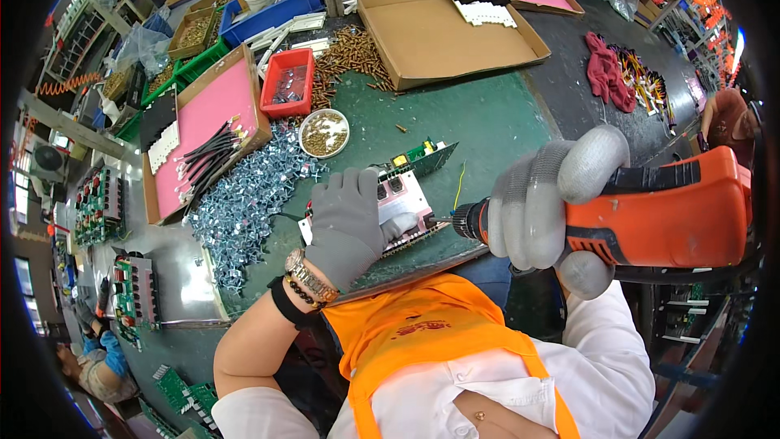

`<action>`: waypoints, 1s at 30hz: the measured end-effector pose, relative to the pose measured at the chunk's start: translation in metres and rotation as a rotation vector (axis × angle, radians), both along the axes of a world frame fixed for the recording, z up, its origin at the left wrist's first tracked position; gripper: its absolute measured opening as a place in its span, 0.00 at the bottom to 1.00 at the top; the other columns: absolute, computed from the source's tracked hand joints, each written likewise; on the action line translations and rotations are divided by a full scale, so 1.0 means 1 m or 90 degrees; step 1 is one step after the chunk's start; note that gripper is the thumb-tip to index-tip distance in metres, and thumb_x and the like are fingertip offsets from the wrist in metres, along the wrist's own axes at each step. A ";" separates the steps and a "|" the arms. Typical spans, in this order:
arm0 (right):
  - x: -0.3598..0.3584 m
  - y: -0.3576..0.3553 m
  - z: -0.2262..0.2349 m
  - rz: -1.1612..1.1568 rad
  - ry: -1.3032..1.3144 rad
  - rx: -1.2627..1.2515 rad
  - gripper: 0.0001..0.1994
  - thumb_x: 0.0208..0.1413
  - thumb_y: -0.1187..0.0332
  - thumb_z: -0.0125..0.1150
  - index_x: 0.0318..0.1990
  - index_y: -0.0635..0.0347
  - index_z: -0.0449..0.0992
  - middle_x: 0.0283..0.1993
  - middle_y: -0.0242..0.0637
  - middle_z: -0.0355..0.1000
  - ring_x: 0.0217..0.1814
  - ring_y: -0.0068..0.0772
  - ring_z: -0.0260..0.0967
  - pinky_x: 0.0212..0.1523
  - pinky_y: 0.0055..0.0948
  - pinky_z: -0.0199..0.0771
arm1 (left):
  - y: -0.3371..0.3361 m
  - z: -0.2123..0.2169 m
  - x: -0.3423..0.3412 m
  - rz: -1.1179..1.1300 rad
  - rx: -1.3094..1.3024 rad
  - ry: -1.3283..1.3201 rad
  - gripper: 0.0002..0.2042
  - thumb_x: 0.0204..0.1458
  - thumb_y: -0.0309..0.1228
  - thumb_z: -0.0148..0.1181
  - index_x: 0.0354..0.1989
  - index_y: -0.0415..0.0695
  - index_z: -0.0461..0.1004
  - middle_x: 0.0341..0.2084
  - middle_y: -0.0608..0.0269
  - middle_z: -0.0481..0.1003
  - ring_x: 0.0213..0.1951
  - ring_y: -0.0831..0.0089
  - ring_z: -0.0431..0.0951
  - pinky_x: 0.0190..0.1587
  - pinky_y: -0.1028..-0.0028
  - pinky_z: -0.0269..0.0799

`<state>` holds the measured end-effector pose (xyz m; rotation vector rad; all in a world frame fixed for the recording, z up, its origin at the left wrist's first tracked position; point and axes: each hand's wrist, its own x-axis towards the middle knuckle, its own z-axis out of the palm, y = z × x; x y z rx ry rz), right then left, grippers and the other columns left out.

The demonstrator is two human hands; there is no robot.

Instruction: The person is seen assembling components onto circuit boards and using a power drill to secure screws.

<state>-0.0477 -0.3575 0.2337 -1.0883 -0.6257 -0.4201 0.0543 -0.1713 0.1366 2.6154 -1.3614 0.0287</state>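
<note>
My left hand [348, 223], in a grey glove, is closed on a white-faced electronic module [414, 197] lying at the near edge of the green bench mat. A green circuit board [431, 159] with a yellow component stands at the module's far side. My right hand [552, 203], also gloved, wraps round an orange-red power screwdriver [670, 219] with a black chuck. Its bit [440, 219] points left and meets the module's right edge; whether it sits in a screw cannot be made out. A thin yellow wire [460, 183] lies just beyond the bit.
Left of the module spreads a heap of small bluish metal clips [252, 187]. Beyond are a round dish of small screws [323, 133], a red bin [287, 83], loose brass parts [353, 55] and a cardboard tray [447, 32]. Black cables [213, 150] lie leftward. Other people [731, 126] are nearby.
</note>
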 end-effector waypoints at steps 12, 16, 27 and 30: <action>0.019 0.005 0.004 -0.041 0.222 -0.025 0.33 0.48 0.69 0.71 0.61 0.66 0.61 0.27 0.35 0.72 0.27 0.27 0.70 0.29 0.27 0.71 | 0.003 0.003 0.000 -0.030 -0.088 0.050 0.34 0.44 0.56 0.65 0.50 0.39 0.68 0.39 0.54 0.72 0.42 0.59 0.72 0.45 0.62 0.64; 0.031 0.006 0.000 0.022 0.210 0.036 0.31 0.48 0.73 0.70 0.59 0.69 0.62 0.30 0.36 0.75 0.30 0.25 0.73 0.31 0.23 0.74 | 0.040 0.008 0.024 -0.042 -0.242 0.026 0.32 0.50 0.44 0.63 0.58 0.35 0.64 0.44 0.47 0.73 0.46 0.51 0.74 0.51 0.60 0.66; 0.045 0.016 0.001 -0.082 0.273 -0.048 0.39 0.45 0.60 0.77 0.59 0.69 0.60 0.22 0.32 0.69 0.20 0.24 0.67 0.23 0.25 0.69 | 0.131 -0.053 0.096 0.159 -0.181 -0.060 0.14 0.46 0.23 0.59 0.43 0.49 0.77 0.33 0.60 0.74 0.36 0.56 0.74 0.40 0.59 0.69; 0.045 0.020 0.003 -0.052 0.291 0.008 0.40 0.43 0.60 0.78 0.59 0.69 0.60 0.22 0.33 0.70 0.20 0.25 0.67 0.22 0.24 0.69 | 0.115 -0.060 0.118 0.220 -0.176 -0.091 0.07 0.46 0.27 0.62 0.35 0.48 0.78 0.32 0.60 0.74 0.37 0.58 0.74 0.39 0.61 0.69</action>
